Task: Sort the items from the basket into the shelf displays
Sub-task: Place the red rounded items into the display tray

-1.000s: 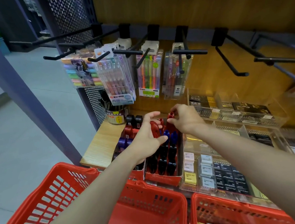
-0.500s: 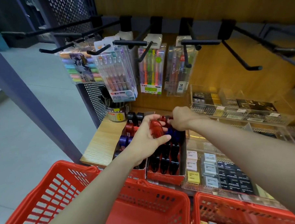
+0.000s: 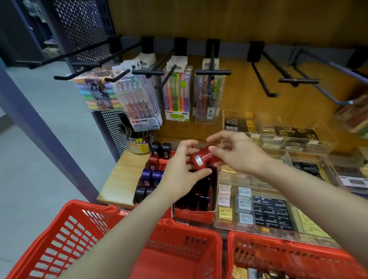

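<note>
A small red plastic item (image 3: pixel 200 158) with a silver sticker is held between both hands above the red display box (image 3: pixel 194 213) on the wooden shelf (image 3: pixel 121 180). My left hand (image 3: pixel 180 173) grips it from the left and below. My right hand (image 3: pixel 236 154) pinches its right end with thumb and fingers. The box holds rows of black, purple and red items of the same kind. Two red baskets sit below: the left basket (image 3: pixel 77 239) looks bare inside, the right basket (image 3: pixel 289 253) holds small packets at its bottom.
Pen packs (image 3: pixel 141 103) hang on black hooks (image 3: pixel 296 81) above the shelf; several hooks at right are bare. Clear acrylic trays (image 3: pixel 255 201) with erasers and small boxes fill the shelf's right side. A pen cup (image 3: pixel 138 144) stands at the back left.
Both hands have lifted off the display box. The right hand drew back from the box's far end and now pinches the red item that the left hand was holding.
</note>
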Tool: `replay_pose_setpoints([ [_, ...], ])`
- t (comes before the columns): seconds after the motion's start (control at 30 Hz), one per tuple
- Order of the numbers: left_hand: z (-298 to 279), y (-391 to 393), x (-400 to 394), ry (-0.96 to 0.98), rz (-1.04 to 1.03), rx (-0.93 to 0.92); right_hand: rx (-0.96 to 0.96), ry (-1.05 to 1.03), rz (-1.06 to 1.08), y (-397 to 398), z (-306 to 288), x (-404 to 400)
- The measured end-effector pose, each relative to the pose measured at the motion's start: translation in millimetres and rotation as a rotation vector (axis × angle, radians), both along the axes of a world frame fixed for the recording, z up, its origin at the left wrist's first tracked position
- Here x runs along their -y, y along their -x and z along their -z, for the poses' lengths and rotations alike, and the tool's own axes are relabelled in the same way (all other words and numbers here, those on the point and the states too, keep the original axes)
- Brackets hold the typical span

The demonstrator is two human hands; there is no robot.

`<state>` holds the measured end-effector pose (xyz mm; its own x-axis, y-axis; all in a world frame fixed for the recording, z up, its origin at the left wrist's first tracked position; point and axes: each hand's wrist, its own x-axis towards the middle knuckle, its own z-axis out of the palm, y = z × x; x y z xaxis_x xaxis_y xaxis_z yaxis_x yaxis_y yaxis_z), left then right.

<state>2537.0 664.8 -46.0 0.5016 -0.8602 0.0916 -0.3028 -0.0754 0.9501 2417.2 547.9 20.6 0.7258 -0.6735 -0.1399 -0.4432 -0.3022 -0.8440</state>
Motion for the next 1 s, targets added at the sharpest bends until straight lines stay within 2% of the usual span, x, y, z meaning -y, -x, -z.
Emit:
replay_pose_setpoints([
  [0.07,-3,-3,-4,0.069,-0.036,-0.104,0.085,-0.293,0.124,5,-2,5],
  [0.17,-9,-3,-6,0.159,-0.003,-0.266,0.245,-0.708,0.191,9,0,0],
  [0.23,-12,-2,-5,0.188,0.024,-0.326,0.319,-0.896,0.186,10,5,-7],
  [0.27,-14,-2,-4,0.186,0.027,-0.333,0.313,-0.918,0.170,11,8,-10],
  [0.33,-16,-3,-2,0.155,0.013,-0.287,0.228,-0.747,0.142,11,10,-8],
  [0.4,-18,-7,0,0.088,-0.020,-0.108,0.171,-0.451,0.125,12,6,-1],
  [0.5,-23,-9,6,0.034,-0.023,0.102,0.175,-0.253,0.003,11,-7,7],
  [0.57,-26,-7,12,0.030,-0.035,0.177,0.102,-0.091,-0.052,8,-12,8],
  [0.67,-28,-4,21,0.043,-0.072,0.233,-0.043,0.225,-0.020,4,-13,11],
  [0.8,-16,-4,20,-0.003,-0.023,0.295,-0.135,0.308,0.056,1,-11,19],
  [0.9,3,-13,10,-0.240,0.112,0.563,-0.234,0.426,0.140,-3,-12,27],
  [1.0,25,-17,1,-0.437,0.307,0.772,-0.327,0.489,0.098,-15,-6,26],
])
